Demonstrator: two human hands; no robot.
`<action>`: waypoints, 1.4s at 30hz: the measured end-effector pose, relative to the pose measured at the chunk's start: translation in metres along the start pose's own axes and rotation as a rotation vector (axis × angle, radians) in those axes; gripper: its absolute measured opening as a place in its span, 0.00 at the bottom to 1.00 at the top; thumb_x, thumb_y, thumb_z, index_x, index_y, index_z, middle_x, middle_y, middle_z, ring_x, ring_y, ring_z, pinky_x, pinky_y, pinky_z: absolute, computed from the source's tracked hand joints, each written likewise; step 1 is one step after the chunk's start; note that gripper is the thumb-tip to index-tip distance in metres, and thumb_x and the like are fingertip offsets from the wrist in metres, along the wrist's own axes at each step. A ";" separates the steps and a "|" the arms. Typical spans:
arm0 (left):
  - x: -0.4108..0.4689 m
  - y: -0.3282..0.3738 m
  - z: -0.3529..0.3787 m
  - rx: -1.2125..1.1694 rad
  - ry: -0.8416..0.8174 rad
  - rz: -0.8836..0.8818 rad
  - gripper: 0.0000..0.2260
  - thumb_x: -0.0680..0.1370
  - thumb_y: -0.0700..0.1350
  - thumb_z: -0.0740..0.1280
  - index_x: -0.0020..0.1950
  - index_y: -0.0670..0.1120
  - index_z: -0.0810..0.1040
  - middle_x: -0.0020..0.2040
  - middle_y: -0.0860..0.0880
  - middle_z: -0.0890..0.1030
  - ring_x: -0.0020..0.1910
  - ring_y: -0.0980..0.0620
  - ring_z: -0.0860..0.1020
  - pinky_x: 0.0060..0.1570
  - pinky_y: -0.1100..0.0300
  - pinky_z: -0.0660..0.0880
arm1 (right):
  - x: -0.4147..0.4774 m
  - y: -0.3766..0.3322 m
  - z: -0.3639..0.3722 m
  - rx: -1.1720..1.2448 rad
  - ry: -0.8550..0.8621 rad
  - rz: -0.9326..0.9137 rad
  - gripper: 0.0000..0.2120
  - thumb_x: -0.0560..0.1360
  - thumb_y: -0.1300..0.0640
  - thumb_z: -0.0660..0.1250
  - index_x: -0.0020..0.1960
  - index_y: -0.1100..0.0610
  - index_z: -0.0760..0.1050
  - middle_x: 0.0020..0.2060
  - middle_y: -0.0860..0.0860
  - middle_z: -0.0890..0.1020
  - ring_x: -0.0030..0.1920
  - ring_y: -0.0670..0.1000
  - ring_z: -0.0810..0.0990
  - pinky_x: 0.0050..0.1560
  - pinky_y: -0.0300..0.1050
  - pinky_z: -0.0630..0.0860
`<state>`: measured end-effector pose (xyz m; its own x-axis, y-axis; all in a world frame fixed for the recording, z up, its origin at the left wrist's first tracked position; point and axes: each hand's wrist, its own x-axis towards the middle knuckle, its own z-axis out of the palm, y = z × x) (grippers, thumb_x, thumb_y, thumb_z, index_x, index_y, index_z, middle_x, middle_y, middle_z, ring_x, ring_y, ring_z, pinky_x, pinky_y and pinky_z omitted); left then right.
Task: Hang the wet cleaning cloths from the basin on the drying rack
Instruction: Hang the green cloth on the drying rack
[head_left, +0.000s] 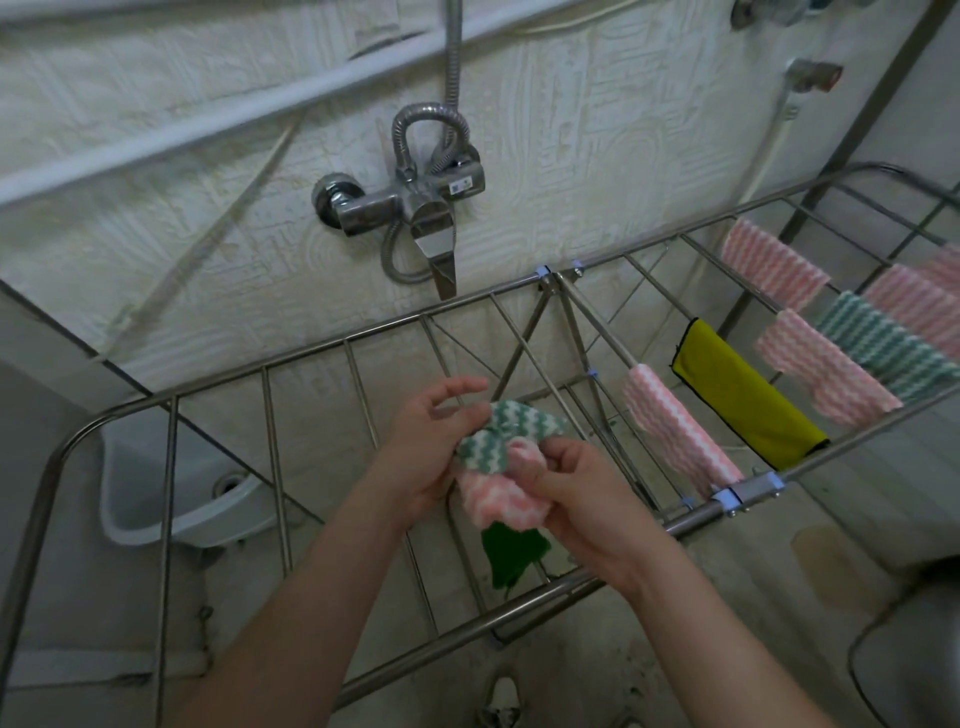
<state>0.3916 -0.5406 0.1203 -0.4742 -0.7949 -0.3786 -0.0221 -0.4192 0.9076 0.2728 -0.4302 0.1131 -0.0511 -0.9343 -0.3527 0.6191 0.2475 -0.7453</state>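
Both hands hold a bunch of wet cloths above the middle of the metal drying rack (270, 410). My left hand (431, 441) grips the bunch from the left, its upper fingers spread loose above a green-and-white wavy cloth (493, 436). My right hand (576, 499) pinches a pink-and-white cloth (493, 501) from the right. A dark green cloth (511, 558) dangles below the bunch. On the rack's right wing hang several cloths: pink striped ones (675, 431), a yellow one (748, 395) and a teal striped one (883, 343). The basin is not clearly in view.
A chrome tap with a shower hose (415, 208) is fixed to the wall behind the rack. A white fixture (171, 499) sits on the floor under the rack's left wing. A dark rounded object (909, 649) is at the right lower edge.
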 end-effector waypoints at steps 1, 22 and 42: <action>0.005 -0.002 -0.001 0.046 0.058 0.019 0.07 0.76 0.36 0.66 0.53 0.42 0.80 0.46 0.42 0.83 0.41 0.49 0.82 0.38 0.57 0.80 | -0.001 -0.002 -0.002 -0.014 -0.002 -0.011 0.17 0.72 0.65 0.67 0.60 0.67 0.76 0.52 0.62 0.83 0.48 0.55 0.84 0.46 0.43 0.82; -0.004 0.025 0.032 -0.051 -0.268 0.003 0.13 0.65 0.41 0.72 0.49 0.47 0.80 0.39 0.49 0.78 0.35 0.52 0.79 0.33 0.58 0.78 | -0.018 -0.037 -0.032 -0.742 0.257 -0.189 0.16 0.68 0.42 0.71 0.46 0.54 0.79 0.38 0.42 0.82 0.41 0.38 0.80 0.46 0.40 0.73; -0.012 0.012 0.041 0.384 -0.426 0.278 0.11 0.68 0.50 0.75 0.49 0.52 0.81 0.50 0.48 0.83 0.52 0.48 0.81 0.51 0.57 0.79 | -0.036 -0.050 -0.036 -0.097 0.270 -0.147 0.12 0.75 0.50 0.66 0.39 0.53 0.86 0.51 0.68 0.82 0.51 0.63 0.81 0.58 0.58 0.76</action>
<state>0.3616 -0.5181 0.1437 -0.8140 -0.5744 -0.0862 -0.1243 0.0274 0.9919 0.2158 -0.4001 0.1423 -0.3484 -0.8634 -0.3649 0.5126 0.1505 -0.8454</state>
